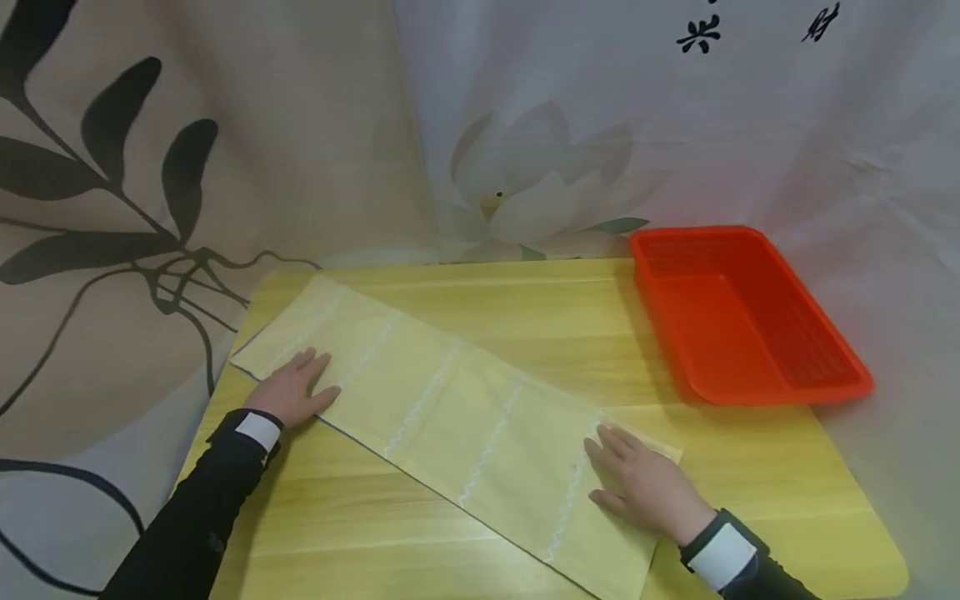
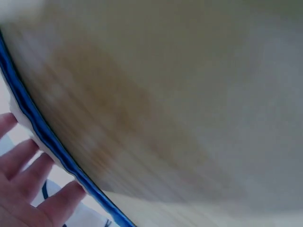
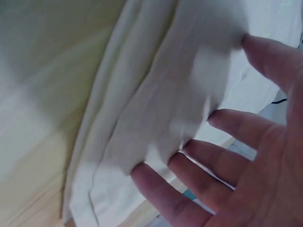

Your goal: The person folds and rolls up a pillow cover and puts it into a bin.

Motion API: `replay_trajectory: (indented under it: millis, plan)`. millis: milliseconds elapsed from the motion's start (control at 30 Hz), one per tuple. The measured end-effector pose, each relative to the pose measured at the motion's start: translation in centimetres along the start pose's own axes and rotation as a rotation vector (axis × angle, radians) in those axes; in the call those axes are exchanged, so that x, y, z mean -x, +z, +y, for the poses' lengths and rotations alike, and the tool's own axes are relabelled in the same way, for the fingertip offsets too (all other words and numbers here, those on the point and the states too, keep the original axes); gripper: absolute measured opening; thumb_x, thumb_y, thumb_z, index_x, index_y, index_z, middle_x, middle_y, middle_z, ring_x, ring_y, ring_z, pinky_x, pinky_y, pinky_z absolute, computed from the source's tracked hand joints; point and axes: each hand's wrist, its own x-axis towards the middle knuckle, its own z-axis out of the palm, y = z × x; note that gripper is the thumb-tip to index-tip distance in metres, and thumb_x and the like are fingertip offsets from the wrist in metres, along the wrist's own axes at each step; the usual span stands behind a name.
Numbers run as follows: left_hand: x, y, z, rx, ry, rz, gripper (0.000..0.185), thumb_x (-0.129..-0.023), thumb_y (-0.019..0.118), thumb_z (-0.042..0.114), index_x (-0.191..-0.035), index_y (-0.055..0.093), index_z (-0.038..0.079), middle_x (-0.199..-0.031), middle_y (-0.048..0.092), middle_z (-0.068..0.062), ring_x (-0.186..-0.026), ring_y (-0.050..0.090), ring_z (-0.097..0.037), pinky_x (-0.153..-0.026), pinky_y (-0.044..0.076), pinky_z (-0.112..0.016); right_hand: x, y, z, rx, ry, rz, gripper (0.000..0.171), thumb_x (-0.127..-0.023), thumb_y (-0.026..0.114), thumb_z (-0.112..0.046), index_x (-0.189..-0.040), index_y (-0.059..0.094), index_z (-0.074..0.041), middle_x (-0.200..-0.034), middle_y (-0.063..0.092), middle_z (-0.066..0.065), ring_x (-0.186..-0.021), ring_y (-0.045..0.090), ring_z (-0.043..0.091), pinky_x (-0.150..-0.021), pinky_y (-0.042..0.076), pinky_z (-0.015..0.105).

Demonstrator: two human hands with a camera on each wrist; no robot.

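Note:
A long folded pale-yellow cloth (image 1: 465,417) with white zigzag stitch lines lies slantwise across the wooden table. My left hand (image 1: 296,390) rests on its left part, over the front edge, fingers spread. From the left wrist, a blue edge (image 2: 52,137) of the cloth passes right by the left hand's fingertips (image 2: 71,194). My right hand (image 1: 643,483) lies on the cloth's right end with its fingers stretched out. In the right wrist view, the right fingertips (image 3: 142,172) press into the cloth, whose layers (image 3: 137,104) show at the folded end.
An orange-red plastic basket (image 1: 750,333) stands at the table's right back corner. Behind the table (image 1: 360,533) hangs a printed curtain (image 1: 300,125) with dark leaves and a pale flower. Black cable-like lines (image 1: 67,475) run at the lower left.

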Motion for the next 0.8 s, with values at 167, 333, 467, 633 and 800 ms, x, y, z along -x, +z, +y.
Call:
replay_trajectory:
  millis: [167,333,467,633,800]
  plan:
    - [-1.0,-0.5,-1.3,-0.009,-0.004,-0.024,0.081,-0.103,0.064,0.053,-0.160,0.044,-0.002,-0.165,0.034,-0.036,-0.149,0.035,-0.058,-0.118,0.035,-0.072,0.2,-0.1,-1.4,0.023,-0.033,-0.013,0.067,-0.089,0.086,-0.042,-0.143,0.068,-0.006,-0.147,0.063,0.024,-0.132,0.062,0.042,-0.098,0.060,0.054]
    - [-1.1,-0.6,-0.4,-0.022,-0.010,-0.002,0.078,-0.104,0.064,0.049,-0.158,0.045,-0.004,-0.164,0.033,-0.037,-0.149,0.034,-0.060,-0.118,0.034,-0.072,0.0,-0.5,-1.4,0.033,-0.046,-0.014,0.061,-0.090,0.084,-0.042,-0.138,0.071,-0.007,-0.143,0.067,0.020,-0.126,0.067,0.038,-0.091,0.063,0.052]
    - [0.1,-0.1,2.2,-0.022,0.003,0.049,0.073,-0.106,0.062,0.044,-0.156,0.046,-0.006,-0.162,0.034,-0.040,-0.148,0.034,-0.061,-0.118,0.033,-0.073,-0.7,-0.8,-0.7,0.045,-0.109,0.051,0.057,-0.089,0.087,-0.036,-0.134,0.073,-0.004,-0.135,0.071,0.019,-0.120,0.070,0.036,-0.094,0.062,0.051]
    - [1.1,0.5,6.2,0.007,0.037,0.049,0.074,-0.106,0.062,0.046,-0.158,0.045,-0.005,-0.162,0.037,-0.038,-0.148,0.035,-0.061,-0.116,0.034,-0.076,-1.8,-0.6,0.4,0.035,-0.196,0.106,0.061,-0.088,0.089,-0.032,-0.138,0.071,-0.003,-0.139,0.069,0.019,-0.128,0.066,0.038,-0.106,0.055,0.054]
    - [0.9,1.3,7.1,-0.036,0.016,0.007,0.075,-0.106,0.062,0.046,-0.161,0.043,-0.001,-0.165,0.034,-0.036,-0.152,0.031,-0.059,-0.114,0.032,-0.081,-2.3,0.7,1.3,0.006,-0.211,0.074,0.063,-0.091,0.086,-0.033,-0.144,0.067,-0.004,-0.149,0.062,0.021,-0.134,0.062,0.040,-0.108,0.054,0.054]
